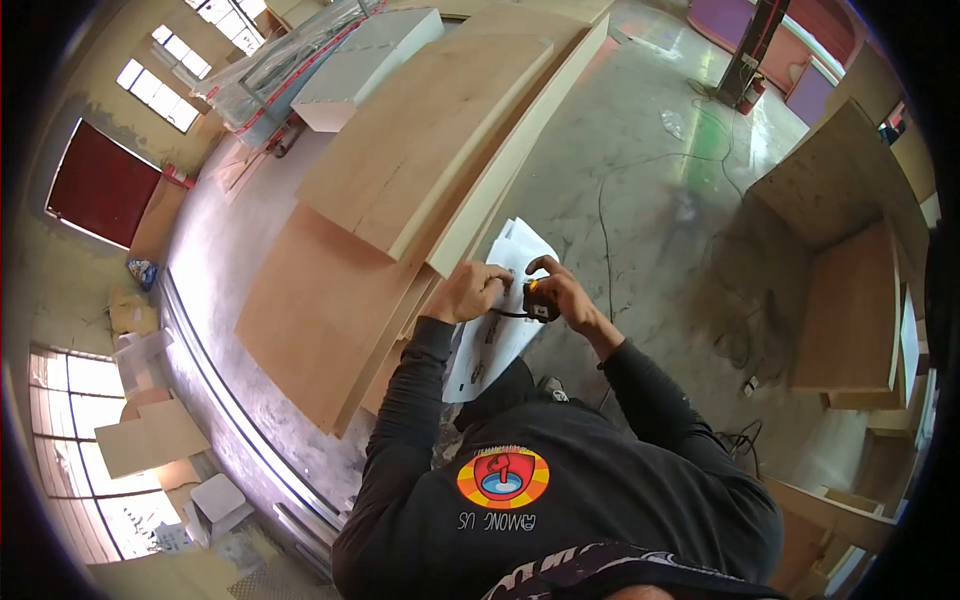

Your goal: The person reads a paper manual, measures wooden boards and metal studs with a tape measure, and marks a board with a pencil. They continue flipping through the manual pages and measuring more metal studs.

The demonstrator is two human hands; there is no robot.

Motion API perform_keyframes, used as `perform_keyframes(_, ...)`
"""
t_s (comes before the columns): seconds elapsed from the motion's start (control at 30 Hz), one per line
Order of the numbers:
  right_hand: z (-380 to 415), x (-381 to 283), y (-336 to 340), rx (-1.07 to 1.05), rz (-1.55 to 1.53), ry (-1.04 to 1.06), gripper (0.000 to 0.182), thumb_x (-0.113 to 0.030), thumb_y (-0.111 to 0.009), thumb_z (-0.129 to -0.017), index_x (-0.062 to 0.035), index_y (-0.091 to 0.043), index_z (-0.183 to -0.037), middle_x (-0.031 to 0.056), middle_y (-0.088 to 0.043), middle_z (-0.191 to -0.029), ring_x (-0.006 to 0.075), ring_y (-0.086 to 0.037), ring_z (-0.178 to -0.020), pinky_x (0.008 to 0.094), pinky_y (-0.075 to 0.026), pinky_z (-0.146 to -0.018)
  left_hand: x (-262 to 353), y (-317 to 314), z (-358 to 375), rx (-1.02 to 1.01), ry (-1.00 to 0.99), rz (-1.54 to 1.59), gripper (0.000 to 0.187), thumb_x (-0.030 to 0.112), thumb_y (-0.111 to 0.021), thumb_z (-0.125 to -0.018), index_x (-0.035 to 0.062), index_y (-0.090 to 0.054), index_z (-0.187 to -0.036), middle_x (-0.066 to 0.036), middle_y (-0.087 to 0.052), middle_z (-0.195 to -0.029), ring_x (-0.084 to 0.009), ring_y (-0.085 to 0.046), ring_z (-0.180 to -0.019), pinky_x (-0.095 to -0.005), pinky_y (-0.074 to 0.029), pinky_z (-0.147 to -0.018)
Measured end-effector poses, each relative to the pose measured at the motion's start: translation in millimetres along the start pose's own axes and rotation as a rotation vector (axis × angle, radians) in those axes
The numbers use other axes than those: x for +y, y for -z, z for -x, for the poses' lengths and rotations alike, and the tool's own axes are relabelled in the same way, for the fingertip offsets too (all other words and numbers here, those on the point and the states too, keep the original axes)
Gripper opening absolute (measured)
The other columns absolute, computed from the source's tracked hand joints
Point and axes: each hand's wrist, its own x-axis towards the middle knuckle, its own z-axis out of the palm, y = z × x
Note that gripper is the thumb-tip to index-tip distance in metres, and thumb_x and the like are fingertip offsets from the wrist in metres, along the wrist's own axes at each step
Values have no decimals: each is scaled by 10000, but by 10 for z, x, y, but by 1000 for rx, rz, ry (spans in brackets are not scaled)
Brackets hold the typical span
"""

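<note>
My right hand [570, 305] is closed around a black tape measure [541, 302] with an orange patch, in front of a white sheaf of papers [495, 358]. A dark strap runs from the tape measure toward my left wrist. My left hand [474, 291] has its fingers curled in at the left side of the papers and appears to pinch them; its fingertips are partly hidden. The papers carry small dark printed marks and hang tilted in front of my body. Just to the left of my left hand is the edge of a stack of wooden panels [330, 300].
Beyond the stack lies a white block [375, 65] beside a plastic-wrapped load [285, 70]. A wooden cabinet piece [845, 310] stands on the right. Cables [605, 235] trail over the concrete floor [660, 270]. Long metal strips [235, 400] lie at left, near board offcuts [150, 438].
</note>
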Motion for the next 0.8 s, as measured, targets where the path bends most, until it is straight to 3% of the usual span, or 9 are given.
perform_keyframes(0.1,-296,-214,140,2,346,-71,397,-355,-402,-908,-10,-450,-1099,190,-600,-706,302,-613,-692,370,-442,-637,35,21,-384,-166,-21,5,241,197,-596,-848,-27,-651,-920,-235,-651,-857,-370,-639,-806,-391,-489,-718)
perform_keyframes(0.2,-679,-386,313,66,499,-160,469,-448,-375,-932,-13,-437,-1094,183,-606,-670,354,-615,-696,390,-447,-634,-133,62,-829,-164,-9,157,244,216,-614,-845,-21,-645,-893,-238,-640,-830,-360,-641,-779,-392,-484,-696)
perform_keyframes(0.23,-842,-355,425,72,627,-61,493,-482,-374,-938,-13,-431,-1077,182,-610,-665,373,-612,-712,410,-451,-635,-161,105,-1017,-152,-35,188,280,250,-648,-826,-23,-640,-887,-228,-636,-799,-342,-644,-755,-381,-485,-682)
perform_keyframes(0.4,-1538,-413,877,123,809,81,457,-434,-477,-912,-1,-438,-1054,171,-628,-685,385,-603,-726,431,-455,-654,-464,168,-1966,-57,-1,202,375,313,-723,-743,-29,-629,-862,-197,-648,-767,-317,-648,-741,-363,-496,-680)
perform_keyframes(0.47,-1702,-483,1057,136,896,125,472,-444,-508,-890,3,-444,-1031,170,-631,-691,375,-599,-737,430,-456,-652,-497,220,-2281,-169,-22,204,353,291,-736,-717,-25,-621,-825,-186,-646,-751,-306,-643,-717,-367,-495,-667)
perform_keyframes(0.5,-1822,-585,1107,139,934,107,476,-450,-529,-875,2,-457,-1003,163,-630,-688,359,-592,-732,426,-457,-645,-509,298,-2447,-203,-30,193,280,182,-741,-684,-34,-607,-802,-170,-653,-749,-257,-637,-693,-339,-497,-674)
perform_keyframes(0.63,-2179,-643,1499,159,1097,69,420,-405,-564,-859,-11,-481,-978,142,-636,-708,329,-573,-692,422,-450,-625,-612,374,-3102,-289,-55,205,250,186,-748,-685,-15,-622,-763,-164,-646,-714,-264,-644,-678,-352,-495,-641)
perform_keyframes(0.73,-2356,-571,1990,186,1157,-68,320,-330,-576,-851,-32,-515,-952,137,-634,-710,314,-568,-688,426,-446,-619,-749,297,-3621,-204,-65,272,209,151,-740,-692,-16,-623,-732,-139,-650,-694,-215,-639,-652,-325,-494,-621)
perform_keyframes(0.8,-2450,-530,2319,209,1195,-82,211,-250,-576,-835,-41,-552,-848,132,-626,-695,314,-560,-687,414,-443,-638,-921,324,-3964,-135,-153,243,183,136,-729,-703,-14,-625,-710,-115,-649,-675,-171,-628,-633,-304,-493,-609)
